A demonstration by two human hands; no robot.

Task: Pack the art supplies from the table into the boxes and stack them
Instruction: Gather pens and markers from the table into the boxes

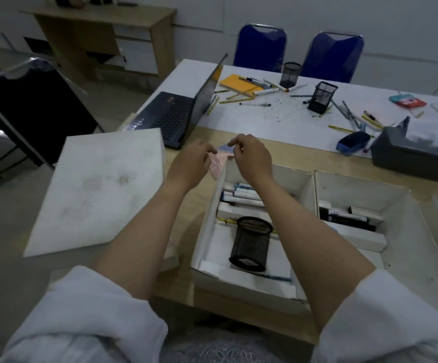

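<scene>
Both my hands hold a small pink and blue packet [219, 159] just beyond the far left corner of the nearer white box [207, 226]. My left hand [190, 163] grips its left side, and my right hand [252, 158] pinches its top edge. That box holds markers, pencils and a black mesh pen cup [250, 243] lying tilted. A second white box [401, 247] to the right holds black and white markers. Loose pencils and markers [252, 96] lie scattered on the far white tabletop, beside two more mesh cups [290, 74] [321, 96].
A white box lid [100, 189] lies left of the boxes. An open laptop [184, 111] stands behind it. A grey bin [417, 153], a blue eraser-like block [353, 142] and an orange notebook [239, 85] sit on the table. Chairs stand at the left and at the far side.
</scene>
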